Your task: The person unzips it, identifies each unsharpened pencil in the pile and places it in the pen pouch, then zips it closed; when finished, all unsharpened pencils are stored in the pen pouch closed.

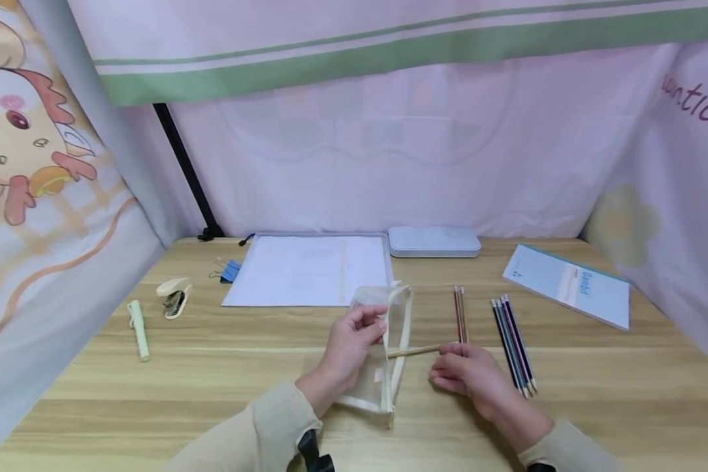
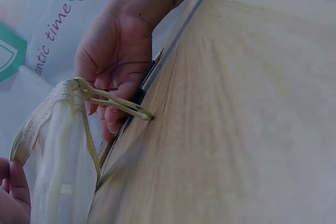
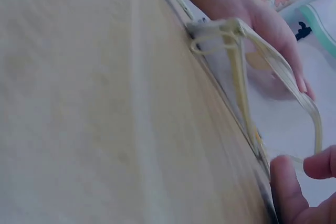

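My left hand grips the rim of a clear mesh pouch with a cream zipper edge and holds its mouth up off the wooden table. My right hand pinches the end of a tan pencil, whose other end reaches into the pouch mouth. In the left wrist view the right hand sits behind the pouch and its zipper pull. The right wrist view shows the left hand on the pouch rim.
Two tan pencils and several dark pencils lie right of the pouch. A blue-edged notebook, a grey case, a white document folder, blue clips, a stapler and a green pen lie around. Curtains enclose the table.
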